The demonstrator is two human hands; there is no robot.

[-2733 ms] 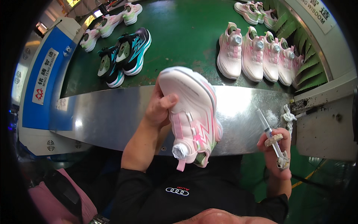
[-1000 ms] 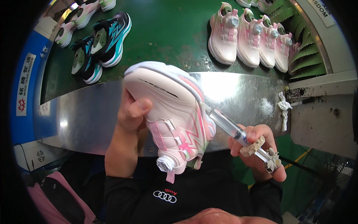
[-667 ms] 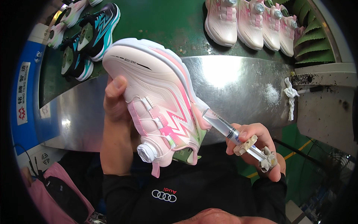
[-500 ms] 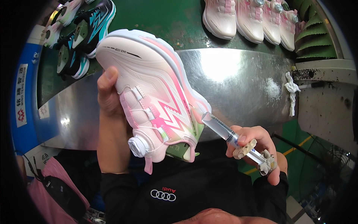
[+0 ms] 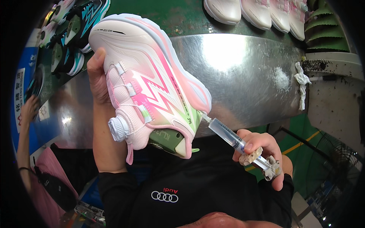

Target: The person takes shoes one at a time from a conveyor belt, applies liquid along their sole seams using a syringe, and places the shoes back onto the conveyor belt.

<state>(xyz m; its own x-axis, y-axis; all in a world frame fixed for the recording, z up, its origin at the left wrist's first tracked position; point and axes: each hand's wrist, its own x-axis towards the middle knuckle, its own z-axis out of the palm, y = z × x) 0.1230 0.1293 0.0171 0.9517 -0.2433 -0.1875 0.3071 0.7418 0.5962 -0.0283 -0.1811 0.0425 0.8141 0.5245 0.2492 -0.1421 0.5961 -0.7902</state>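
My left hand (image 5: 98,81) grips a pink and white sneaker (image 5: 152,72) by its tongue side, thumb near the toe. The sneaker is tilted, with toe up and left and its side facing me. A white dial (image 5: 118,128) sits on its tongue, and a dark green shoe last (image 5: 166,140) fills the opening. In my right hand (image 5: 264,146) is a clear syringe (image 5: 225,133), with lumpy beige wrapping around its finger flange and plunger end. Its tip is at the heel, by the line between upper and sole; whether it touches is hard to tell.
Beneath lies a shiny metal plate (image 5: 251,98) with white powder (image 5: 281,79) and a twisted white strip (image 5: 302,80) at its right. Similar pink sneakers (image 5: 256,13) line the back; black and teal ones (image 5: 85,24) stand far left. Another person's hand (image 5: 29,109) holds a dark shoe at left.
The sneaker has moved left and turned slightly, showing more of the last. The syringe tip now sits at the heel's lower edge. Another person's arm has come in at the left.
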